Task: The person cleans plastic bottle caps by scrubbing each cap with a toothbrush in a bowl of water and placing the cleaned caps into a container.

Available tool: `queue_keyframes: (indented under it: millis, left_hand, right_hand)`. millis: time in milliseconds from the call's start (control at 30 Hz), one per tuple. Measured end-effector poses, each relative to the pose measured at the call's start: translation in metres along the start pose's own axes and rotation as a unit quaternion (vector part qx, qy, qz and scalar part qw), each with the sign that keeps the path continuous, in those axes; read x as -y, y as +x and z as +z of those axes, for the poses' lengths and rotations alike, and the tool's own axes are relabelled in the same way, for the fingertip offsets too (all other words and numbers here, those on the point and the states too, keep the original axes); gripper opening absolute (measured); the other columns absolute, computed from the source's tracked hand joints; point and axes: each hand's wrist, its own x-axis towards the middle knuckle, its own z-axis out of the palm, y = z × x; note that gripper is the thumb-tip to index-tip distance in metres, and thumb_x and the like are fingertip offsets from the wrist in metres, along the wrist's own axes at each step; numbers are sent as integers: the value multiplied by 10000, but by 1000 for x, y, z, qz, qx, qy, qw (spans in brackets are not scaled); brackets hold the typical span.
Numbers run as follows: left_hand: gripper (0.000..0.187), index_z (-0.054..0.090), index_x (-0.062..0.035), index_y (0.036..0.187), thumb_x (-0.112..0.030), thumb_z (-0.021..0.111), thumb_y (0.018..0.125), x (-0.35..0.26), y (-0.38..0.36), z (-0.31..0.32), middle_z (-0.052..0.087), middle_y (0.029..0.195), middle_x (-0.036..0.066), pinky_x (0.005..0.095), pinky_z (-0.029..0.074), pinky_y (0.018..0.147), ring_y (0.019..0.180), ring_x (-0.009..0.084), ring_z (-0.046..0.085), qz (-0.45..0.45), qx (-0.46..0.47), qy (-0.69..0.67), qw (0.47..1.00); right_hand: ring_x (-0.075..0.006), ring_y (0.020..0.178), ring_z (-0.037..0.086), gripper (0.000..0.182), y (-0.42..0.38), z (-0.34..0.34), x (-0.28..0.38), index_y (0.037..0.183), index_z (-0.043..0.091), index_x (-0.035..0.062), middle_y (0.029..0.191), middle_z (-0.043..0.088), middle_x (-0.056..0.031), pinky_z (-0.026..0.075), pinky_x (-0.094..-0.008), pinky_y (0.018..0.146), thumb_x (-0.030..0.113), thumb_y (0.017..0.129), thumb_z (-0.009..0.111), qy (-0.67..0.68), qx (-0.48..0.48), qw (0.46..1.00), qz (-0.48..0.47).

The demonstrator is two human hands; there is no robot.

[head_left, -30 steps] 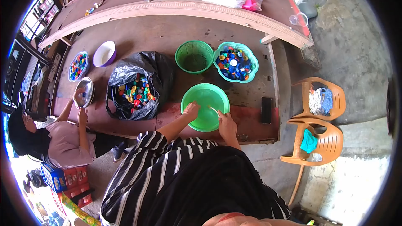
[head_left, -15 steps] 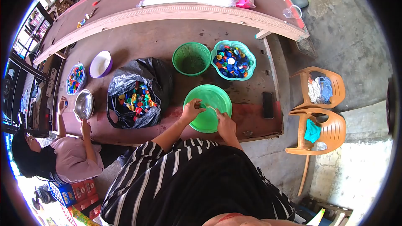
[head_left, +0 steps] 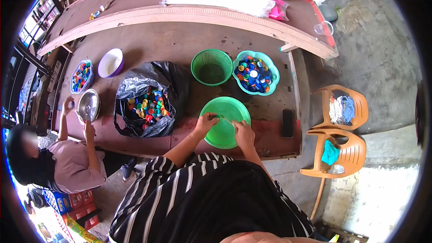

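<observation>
Over a round green basin (head_left: 219, 138) at the table's near edge, both my hands work close together. My left hand (head_left: 207, 123) is closed in a pinch on something small that its fingers mostly hide. A thin, pale, blade-like tool (head_left: 228, 120) sticks out of my closed right hand (head_left: 244, 134) and points toward the left fingertips. Left of the basin stands a black plastic bag (head_left: 176, 85) with many coloured bottle caps (head_left: 150, 108) in its mouth. Beyond the basin are a green basket (head_left: 194, 73) and a turquoise scalloped basket (head_left: 273, 69) of mostly blue caps.
A black phone (head_left: 287, 123) lies to the right. On the left, a co-worker (head_left: 76, 162) sits by a metal bowl (head_left: 93, 108), a purple bowl (head_left: 118, 69) and a small basket of caps (head_left: 73, 83). Orange chairs (head_left: 355, 153) stand right; a raised ledge (head_left: 189, 13) runs behind.
The view has shifted, so the table appears slightly lower. My hands stay over the basin, the tool still between them. The co-worker's hands remain near the metal bowl.
</observation>
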Motion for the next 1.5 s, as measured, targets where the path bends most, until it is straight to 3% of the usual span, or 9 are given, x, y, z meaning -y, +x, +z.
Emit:
queue_keyframes:
  millis: [100,200,300,600,733,900,1233,1433,1500]
  left_hand:
    - [282,546,62,1097,-70,629,863,0,2,2,622,955,84,253,517,745,828,141,614,-54,5,-85,995]
    - [256,547,52,1106,-90,591,898,0,-4,6,621,949,73,260,516,770,864,127,604,-43,18,-142,989]
    - [293,505,55,1148,-131,560,928,-1,-5,4,607,1038,104,287,508,857,961,167,597,-96,33,-65,993]
    - [218,557,12,1060,-178,524,958,4,-2,0,605,1012,83,269,516,806,902,159,603,-97,52,-298,948]
    - [234,553,-4,1057,-216,523,963,5,-1,-4,628,950,90,218,511,719,801,125,603,-90,38,-290,952]
    - [246,563,-33,1019,-269,537,958,0,-4,1,621,794,47,173,454,592,638,62,536,-117,38,-248,961]
    - [267,543,-44,981,-309,512,966,2,-5,-1,603,788,55,192,468,569,639,79,544,-124,34,-255,958]
    - [261,542,-47,1018,-301,503,970,7,-1,-9,610,824,51,195,469,575,654,89,558,-111,47,-270,955]
    - [283,542,-53,1020,-328,492,972,6,-1,-10,611,812,47,206,457,564,639,93,546,-112,42,-260,958]
  right_hand:
    - [-315,851,619,263,-1,-15,17,1134,626,161,976,623,-103,502,-412,709,234,892,551,95,-50,992,66]
    - [-329,844,621,261,-4,-15,17,1128,622,154,988,627,-108,500,-420,709,269,909,541,93,23,995,28]
    - [-320,816,627,228,6,-7,6,1089,633,149,939,622,-106,499,-431,684,231,892,553,15,22,998,52]
    - [-322,835,613,154,15,21,-11,1013,600,110,932,585,-111,500,-435,677,176,885,547,-28,19,999,-6]
    - [-322,865,615,200,11,7,5,1076,561,120,982,606,-94,496,-441,687,195,892,540,108,-45,993,11]
    - [-313,881,620,204,1,2,12,1078,568,122,1024,616,-64,501,-421,697,233,915,515,68,13,997,17]
    - [-306,807,622,217,-2,10,4,1095,603,148,953,598,-75,507,-427,653,202,895,540,17,-40,998,51]
    - [-306,831,616,294,-4,30,4,1161,629,185,927,602,-89,504,-421,706,161,880,548,-83,32,995,-36]
    - [-307,841,616,290,-10,22,15,1159,631,187,928,601,-93,499,-422,705,160,884,542,-19,12,1000,8]
